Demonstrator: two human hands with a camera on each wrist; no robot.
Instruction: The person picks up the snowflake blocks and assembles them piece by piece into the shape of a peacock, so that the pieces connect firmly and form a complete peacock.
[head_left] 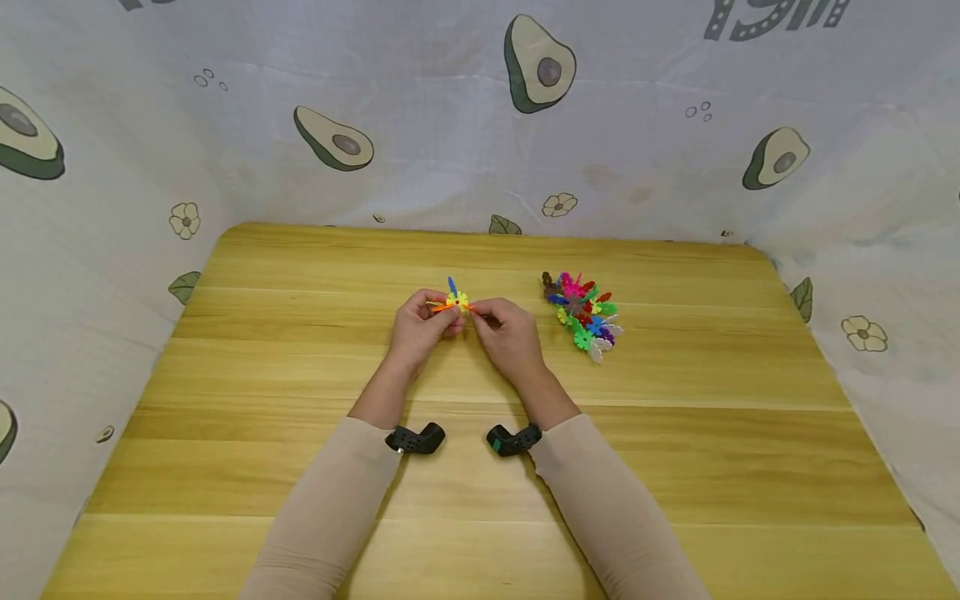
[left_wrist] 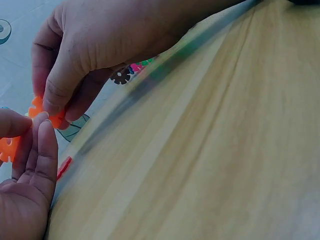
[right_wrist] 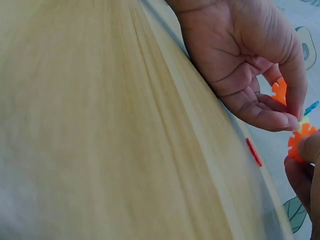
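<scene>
Near the table's middle, both hands meet at a small cluster of notched plastic snowflake discs. In the head view its yellow disc (head_left: 457,302) faces up, with a blue disc (head_left: 452,286) standing edge-on behind it. My left hand (head_left: 424,332) pinches the left-side orange disc (right_wrist: 280,91) between thumb and fingers. On the other side my right hand (head_left: 512,335) pinches another orange disc (left_wrist: 36,107), its fingertips close to the left hand's. Fingers partly cover both orange discs. Below the hands, a thin red piece (right_wrist: 254,152) shows edge-on in both wrist views.
Right of the hands lies a pile of multicoloured snowflake discs (head_left: 581,308) on the wooden table (head_left: 690,467). A pale curtain (head_left: 435,83) printed with avocados hangs along the table's back and sides. Each wrist wears a black band (head_left: 415,438).
</scene>
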